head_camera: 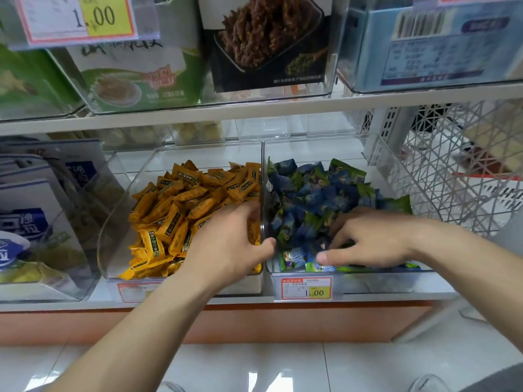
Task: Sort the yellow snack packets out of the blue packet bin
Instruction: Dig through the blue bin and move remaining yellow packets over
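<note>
White floor tiles (254, 366) lay nearest, below an orange shelf base (283, 321). At the lower shelf's (70, 304) front edge, the left hand (229, 244) curled down over yellow snack packets (181, 210) heaped in a clear bin (135, 176), thumb against the wall beside the blue packet bin (382, 282); whether it held a packet could not be told. The right hand (373, 239) lay released, fingers spread into the blue packets (305, 193). A price tag (306, 288) hung on that bin's front. Boxed snacks (141, 75) stood on the shelf above

head cam | worn on head | looks forward-down | close above blue packet bin (382, 282) | single view
</note>
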{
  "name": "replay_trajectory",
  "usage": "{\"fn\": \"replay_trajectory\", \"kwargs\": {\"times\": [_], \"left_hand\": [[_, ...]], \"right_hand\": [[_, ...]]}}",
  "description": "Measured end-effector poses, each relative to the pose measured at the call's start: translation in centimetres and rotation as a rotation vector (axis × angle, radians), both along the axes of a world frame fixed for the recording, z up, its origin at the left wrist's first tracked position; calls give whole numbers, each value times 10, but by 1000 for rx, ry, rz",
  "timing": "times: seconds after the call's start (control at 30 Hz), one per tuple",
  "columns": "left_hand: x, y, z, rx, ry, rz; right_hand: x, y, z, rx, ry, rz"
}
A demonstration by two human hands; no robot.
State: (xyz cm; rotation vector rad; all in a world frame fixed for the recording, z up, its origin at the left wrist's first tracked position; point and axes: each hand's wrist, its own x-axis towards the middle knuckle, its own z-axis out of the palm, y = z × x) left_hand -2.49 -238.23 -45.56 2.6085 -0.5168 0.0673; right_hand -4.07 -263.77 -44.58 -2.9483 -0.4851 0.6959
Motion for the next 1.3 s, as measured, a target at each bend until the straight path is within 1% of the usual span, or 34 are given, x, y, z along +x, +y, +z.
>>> {"fn": "replay_trajectory", "kwargs": {"times": [0.13, 0.27, 0.33, 0.37, 0.4, 0.43, 0.5, 0.53, 0.57, 0.63, 0.8, 0.93, 1.0, 1.03, 1.07, 1.17, 1.2, 1.23, 1.3], "left_hand": [[0, -2, -1, -13, -7, 8], [-1, -2, -3, -14, -14, 10], [-2, -3, -4, -19, -12, 6], [-1, -3, -4, -17, -9, 4], [-2, -3, -4, -15, -9, 5], [-2, -3, -4, -15, -11, 8], [-2, -3, -5, -29, -25, 16], [-3, -4, -5, -38, -30, 20], [-3, -4, -6, -47, -31, 23], [-2, -5, -7, -63, -28, 31], [1, -4, -6, -68, 16, 42], [2, -5, -3, -63, 23, 41], [2, -5, -3, -47, 20, 48], [2, -6, -3, -37, 22, 50], [3, -6, -2, -31, 23, 50], [4, -8, -2, -38, 36, 42], [4, -8, -2, -39, 29, 42], [3, -8, -2, -38, 19, 43], [2, -7, -3, -34, 0, 43]], "right_hand": [[8, 0, -6, -17, -237, -39], [25, -2, -8, 27, -347, -168], [35, 0, -10, 26, -492, -216], [41, 4, -12, 48, -583, -201], [46, 8, -14, 91, -626, -176], [51, 13, -17, 152, -590, -163], [58, 21, -26, 225, -332, -178], [61, 25, -32, 187, -206, -179], [63, 30, -38, 122, -128, -167], [66, 39, -47, 57, -89, -155], [62, 48, -46, 126, -84, -150], [47, 38, -37, 184, 20, -115], [38, 34, -29, 151, 64, -103], [34, 33, -24, 135, 43, -88], [32, 33, -20, 135, -29, -65], [37, 36, -11, 198, -373, -9], [43, 37, -11, 210, -412, -6], [49, 39, -14, 204, -398, -11], [62, 44, -23, 152, -295, -44]]}}
